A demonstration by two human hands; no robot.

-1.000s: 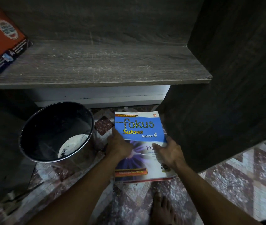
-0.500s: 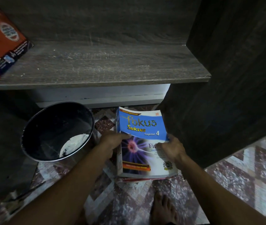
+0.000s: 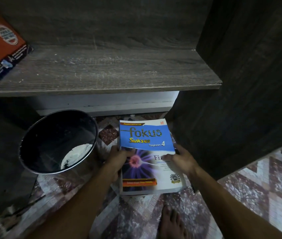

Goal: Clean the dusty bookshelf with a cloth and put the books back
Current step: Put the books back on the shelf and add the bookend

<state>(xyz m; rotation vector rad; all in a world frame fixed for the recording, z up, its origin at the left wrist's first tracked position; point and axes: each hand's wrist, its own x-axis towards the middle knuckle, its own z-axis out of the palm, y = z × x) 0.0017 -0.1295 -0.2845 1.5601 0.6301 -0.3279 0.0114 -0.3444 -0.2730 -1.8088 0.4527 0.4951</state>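
My left hand [image 3: 119, 161] and right hand [image 3: 184, 161] now grip the blue book [image 3: 147, 138], tipped up off the floor [image 3: 240, 195] a second on, probably bound for the shelf [image 3: 111, 73].

A home: patterned floor tiles [image 3: 250, 195] run under a dark wood-grain bookshelf [image 3: 102, 73], with a bare foot [image 3: 171, 223] (the person's) before it.
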